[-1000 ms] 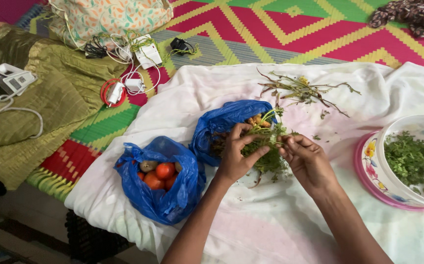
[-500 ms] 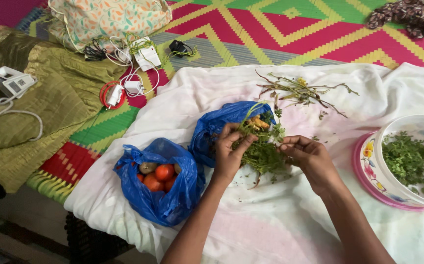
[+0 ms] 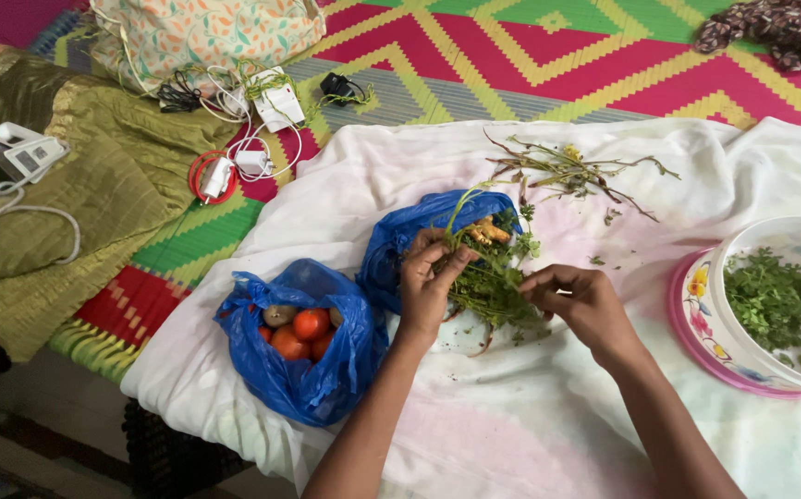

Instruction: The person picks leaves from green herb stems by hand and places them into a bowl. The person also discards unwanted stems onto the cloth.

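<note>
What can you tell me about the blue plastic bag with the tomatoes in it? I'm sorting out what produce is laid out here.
The blue plastic bag is thin, glossy and crumpled, its mouth rolled open and facing up. Inside lie several red-orange tomatoes and a brownish-green round piece of produce. The bag sits on the white cloth near that cloth's left edge, close beside a second blue bag; whether they touch is unclear. The left hand is up and to its right, not touching it.

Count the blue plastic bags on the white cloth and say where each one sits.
2. One blue bag lies near the cloth's left edge, open, holding tomatoes. The other blue bag lies right of it, under the left hand, which grips the herb bunch. No others show.
</note>
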